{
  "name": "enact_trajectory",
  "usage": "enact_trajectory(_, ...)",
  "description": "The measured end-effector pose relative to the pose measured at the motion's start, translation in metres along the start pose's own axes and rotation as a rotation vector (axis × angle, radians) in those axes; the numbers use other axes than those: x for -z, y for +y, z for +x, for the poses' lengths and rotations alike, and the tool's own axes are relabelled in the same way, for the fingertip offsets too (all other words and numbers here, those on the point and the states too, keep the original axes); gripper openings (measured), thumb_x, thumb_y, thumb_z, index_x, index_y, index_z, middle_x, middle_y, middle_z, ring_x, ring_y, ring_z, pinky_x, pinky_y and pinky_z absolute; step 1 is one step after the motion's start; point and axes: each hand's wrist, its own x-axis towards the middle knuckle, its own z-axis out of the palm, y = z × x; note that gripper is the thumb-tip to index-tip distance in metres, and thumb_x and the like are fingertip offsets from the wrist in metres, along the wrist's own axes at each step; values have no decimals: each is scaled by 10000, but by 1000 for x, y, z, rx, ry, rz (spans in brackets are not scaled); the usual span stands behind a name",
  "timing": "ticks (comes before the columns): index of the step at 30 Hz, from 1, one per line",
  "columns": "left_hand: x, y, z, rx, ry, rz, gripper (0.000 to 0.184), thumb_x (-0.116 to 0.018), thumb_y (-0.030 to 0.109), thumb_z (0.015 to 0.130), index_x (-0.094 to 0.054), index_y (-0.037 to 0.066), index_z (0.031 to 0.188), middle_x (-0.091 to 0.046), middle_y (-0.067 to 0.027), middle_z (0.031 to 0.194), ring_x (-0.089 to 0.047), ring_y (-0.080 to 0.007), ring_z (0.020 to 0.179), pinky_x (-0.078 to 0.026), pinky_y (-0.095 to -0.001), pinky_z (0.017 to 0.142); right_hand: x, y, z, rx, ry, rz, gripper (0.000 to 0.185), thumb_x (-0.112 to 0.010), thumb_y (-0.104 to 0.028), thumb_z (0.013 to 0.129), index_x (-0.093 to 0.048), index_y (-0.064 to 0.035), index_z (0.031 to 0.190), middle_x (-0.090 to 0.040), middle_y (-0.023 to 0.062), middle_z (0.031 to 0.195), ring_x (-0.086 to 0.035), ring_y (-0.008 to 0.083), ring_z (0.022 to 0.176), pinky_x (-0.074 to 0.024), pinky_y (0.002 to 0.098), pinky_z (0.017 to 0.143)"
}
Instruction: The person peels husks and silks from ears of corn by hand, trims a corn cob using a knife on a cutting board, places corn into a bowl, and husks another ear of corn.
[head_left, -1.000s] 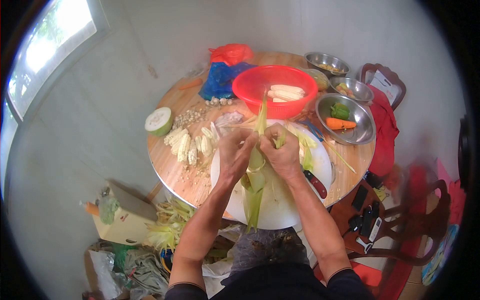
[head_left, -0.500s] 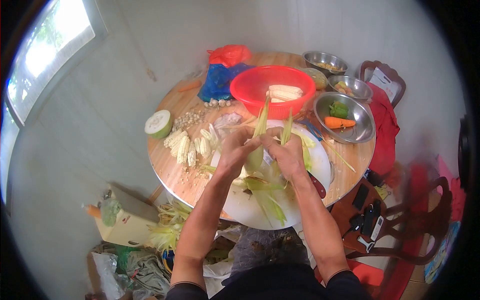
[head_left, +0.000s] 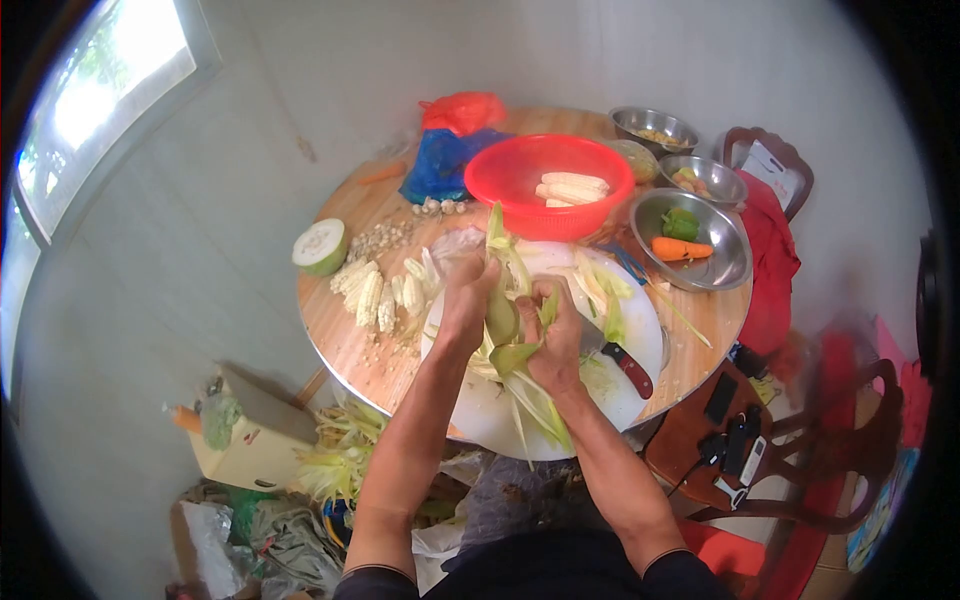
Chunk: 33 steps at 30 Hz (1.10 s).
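An ear of corn in green husk is held over the round white board. My left hand is closed round its upper left side. Lower on the right, my right hand grips the husk, with leaves hanging down below it. A knife with a dark red handle lies on the board, right of my right hand. Loose husk leaves rest on the board's upper right. Left of the board are several peeled corn cobs. Pale corn ears sit in a red basket.
Metal bowls stand at the right; one holds a carrot and a green pepper. A cut melon is at the left edge, a blue bag behind. A wooden chair stands at the right, husks below left.
My hands have moved apart, the right one lower with husk in its grip. The husk leaves have been pulled down and spread. More of the knife shows now.
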Motion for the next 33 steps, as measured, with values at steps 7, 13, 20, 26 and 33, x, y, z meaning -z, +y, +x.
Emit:
enact_trajectory(7,-4,-13,9,-65,162,-31,237,-498,180,1054,-588,29,1212,-639,-68,1006,-616,-171,873,-526,-313,761,-21,0,-5,-323,98,370,221,-521,-235,1034,-496,-16,1046,-522,85,918,-518,163,818,-463,346,751)
enact_trajectory(13,47,-48,43,-42,178,-170,221,-480,237,1053,-597,66,1130,-629,-89,920,-611,-229,790,-533,-336,733,-19,-10,-58,-291,136,275,183,-457,-183,1088,-410,-54,968,-436,0,773,-443,93,708,-392,262,659)
enact_trajectory(20,117,-43,67,-86,219,-608,265,-495,307,1060,-558,89,1197,-620,-107,1011,-628,-265,886,-547,-426,764,10,-31,-89,-287,127,360,164,-428,-161,1088,-380,-73,959,-404,-10,751,-355,68,657,-346,248,628)
enact_trajectory(26,85,0,32,-157,262,-647,196,-500,191,1068,-518,62,1214,-617,-93,1062,-618,-268,953,-526,-460,899,9,-4,-22,-403,171,578,211,-520,-225,1062,-459,-24,1075,-517,-12,803,-498,79,736,-425,237,676)
enact_trajectory(33,95,-6,14,-169,-39,-521,260,-536,220,1055,-543,51,1252,-635,-83,1062,-637,-237,981,-529,-430,932,39,-28,28,-665,-319,276,327,-772,-356,923,-604,-78,967,-502,-48,771,-472,61,643,-416,257,586)
